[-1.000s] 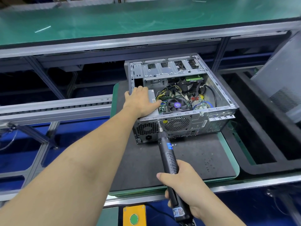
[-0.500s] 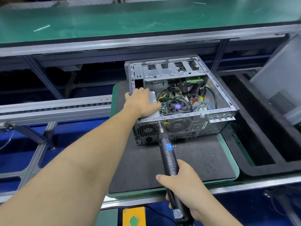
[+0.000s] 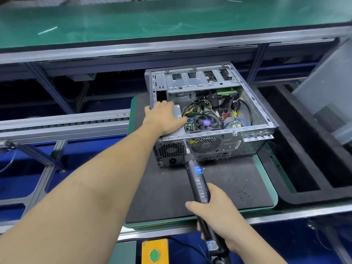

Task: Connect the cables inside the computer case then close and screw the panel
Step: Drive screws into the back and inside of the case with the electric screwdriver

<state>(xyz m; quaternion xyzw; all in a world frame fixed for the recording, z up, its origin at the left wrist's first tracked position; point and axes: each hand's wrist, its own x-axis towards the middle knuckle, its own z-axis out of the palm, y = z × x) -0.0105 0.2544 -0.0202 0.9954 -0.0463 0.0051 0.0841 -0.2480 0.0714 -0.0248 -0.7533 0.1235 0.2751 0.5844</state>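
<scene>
An open computer case [image 3: 253,130] lies on its side on a black mat [image 3: 224,187], its inside up, showing a fan, a board and bundled cables [image 3: 198,106]. My left hand [image 3: 163,119] rests flat on the power supply at the case's left side, fingers straight. My right hand [image 3: 219,214] grips a black electric screwdriver [image 3: 198,180]; its bit touches the case's rear wall near the top edge, between the two round vents. A grey side panel [image 3: 327,100] leans at the far right, apart from the case.
The mat sits on a green-edged pallet [image 3: 266,176] on a conveyor line. A black foam tray [image 3: 308,168] is to the right. A roller rail [image 3: 62,124] runs on the left. A yellow box with a green button [image 3: 154,254] is at the near edge.
Both hands and the screwdriver keep their places on the case. Only my view has shifted slightly.
</scene>
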